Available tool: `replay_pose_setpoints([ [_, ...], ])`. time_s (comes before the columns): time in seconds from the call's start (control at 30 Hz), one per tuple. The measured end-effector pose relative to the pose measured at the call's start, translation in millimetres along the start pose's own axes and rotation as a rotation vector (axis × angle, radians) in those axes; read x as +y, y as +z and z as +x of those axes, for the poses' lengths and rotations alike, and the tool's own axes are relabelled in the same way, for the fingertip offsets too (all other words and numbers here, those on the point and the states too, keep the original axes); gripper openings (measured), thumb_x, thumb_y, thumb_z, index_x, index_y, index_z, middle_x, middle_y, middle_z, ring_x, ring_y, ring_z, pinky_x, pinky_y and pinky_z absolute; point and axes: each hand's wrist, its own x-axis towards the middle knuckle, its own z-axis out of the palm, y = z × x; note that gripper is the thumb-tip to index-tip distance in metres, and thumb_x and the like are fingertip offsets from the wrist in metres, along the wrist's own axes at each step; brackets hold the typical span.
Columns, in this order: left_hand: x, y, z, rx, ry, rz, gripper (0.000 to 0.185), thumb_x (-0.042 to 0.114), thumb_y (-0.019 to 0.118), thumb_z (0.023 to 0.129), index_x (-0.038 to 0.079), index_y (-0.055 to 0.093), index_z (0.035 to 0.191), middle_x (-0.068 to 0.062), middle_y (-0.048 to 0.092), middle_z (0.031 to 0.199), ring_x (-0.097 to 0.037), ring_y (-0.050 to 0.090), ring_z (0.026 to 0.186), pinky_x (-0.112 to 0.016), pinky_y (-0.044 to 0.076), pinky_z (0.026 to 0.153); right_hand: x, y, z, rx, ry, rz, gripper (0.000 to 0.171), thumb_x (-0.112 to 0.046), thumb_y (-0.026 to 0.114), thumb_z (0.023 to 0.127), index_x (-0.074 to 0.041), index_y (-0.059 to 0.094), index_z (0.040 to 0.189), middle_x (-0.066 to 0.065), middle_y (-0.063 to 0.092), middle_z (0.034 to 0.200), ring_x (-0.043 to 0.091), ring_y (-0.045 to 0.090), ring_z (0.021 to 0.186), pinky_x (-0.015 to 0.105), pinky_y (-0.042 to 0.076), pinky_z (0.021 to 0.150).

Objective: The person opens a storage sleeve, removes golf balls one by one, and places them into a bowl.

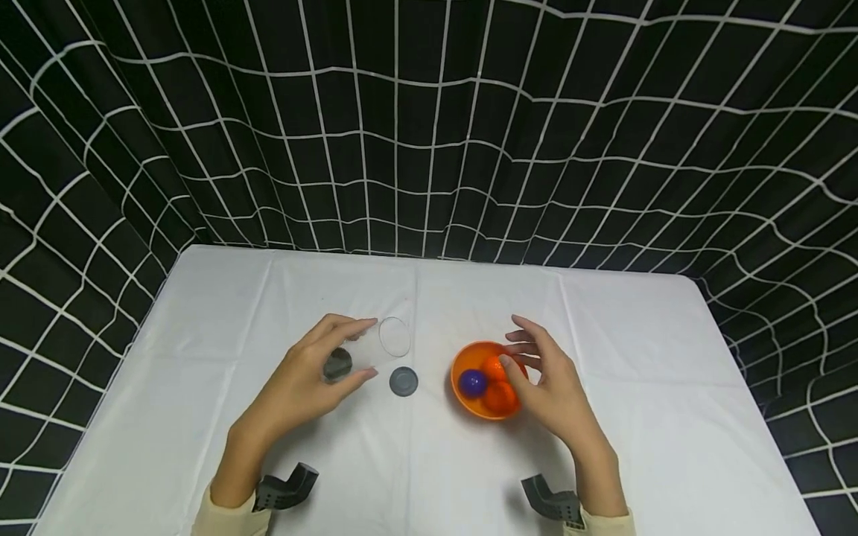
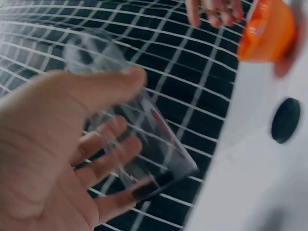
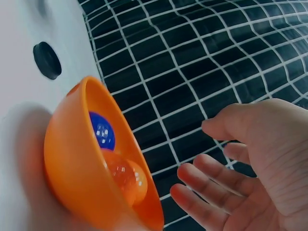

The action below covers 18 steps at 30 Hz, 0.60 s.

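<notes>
My left hand [image 1: 308, 380] holds a clear jar [image 2: 159, 139] between the thumb and the fingers. The jar tilts, its round rim [image 1: 395, 336] to the right and a dark-looking end [image 1: 337, 363] to the left by the palm. On the table just right of the left thumb lies a grey round lid [image 1: 404, 381]. My right hand [image 1: 553, 387] hovers over the right edge of an orange bowl [image 3: 72, 154], fingers spread and holding nothing. Inside the bowl are a blue ball [image 1: 473, 383], an orange ball [image 1: 494, 367] and a red-orange ball [image 1: 500, 397], partly behind the right thumb in the head view.
A white cloth [image 1: 603, 357] covers the table. Dark walls with white netting [image 1: 429, 134] rise behind and at both sides. A black device [image 1: 288, 487] sits on the left wrist, and a similar one [image 1: 550, 500] on the right.
</notes>
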Motion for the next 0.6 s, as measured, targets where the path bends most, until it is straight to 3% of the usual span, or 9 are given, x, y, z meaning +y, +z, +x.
replay_pose_setpoints([
  [0.17, -17.5, 10.0, -7.8, -0.009, -0.035, -0.138, 0.06, 0.015, 0.089, 0.087, 0.021, 0.064, 0.141, 0.003, 0.067, 0.132, -0.01, 0.064, 0.118, -0.034, 0.056, 0.105, 6, -8, 0, 0.004, 0.008, 0.037, 0.059, -0.005, 0.072, 0.099, -0.007, 0.05, 0.154, 0.015, 0.07, 0.128, 0.031, 0.073, 0.112, 0.01, 0.054, 0.098],
  [0.3, -30.9, 14.3, -14.1, -0.006, -0.055, -0.245, 0.06, 0.01, 0.087, 0.087, 0.014, 0.063, 0.141, 0.001, 0.067, 0.133, -0.018, 0.066, 0.122, -0.041, 0.057, 0.109, 9, -13, 1, 0.006, 0.012, 0.036, 0.055, -0.004, 0.071, 0.099, -0.005, 0.053, 0.15, 0.017, 0.069, 0.128, 0.032, 0.072, 0.112, 0.004, 0.05, 0.097],
  [0.5, -42.1, 19.2, -18.3, -0.033, -0.133, -0.334, 0.059, 0.008, 0.087, 0.087, 0.012, 0.059, 0.139, -0.011, 0.068, 0.135, -0.028, 0.067, 0.128, -0.045, 0.056, 0.11, 16, -19, -1, 0.021, 0.037, 0.027, 0.052, -0.003, 0.07, 0.099, -0.004, 0.055, 0.148, 0.016, 0.068, 0.128, 0.0, 0.068, 0.11, 0.005, 0.052, 0.097],
  [0.6, -46.9, 19.8, -19.4, -0.05, -0.158, -0.363, 0.058, 0.008, 0.086, 0.088, 0.01, 0.057, 0.138, -0.015, 0.068, 0.136, -0.032, 0.066, 0.129, -0.046, 0.055, 0.111, 18, -19, -1, 0.028, 0.041, 0.037, 0.051, -0.001, 0.069, 0.099, -0.003, 0.055, 0.148, 0.017, 0.068, 0.129, -0.01, 0.064, 0.109, 0.004, 0.05, 0.097],
])
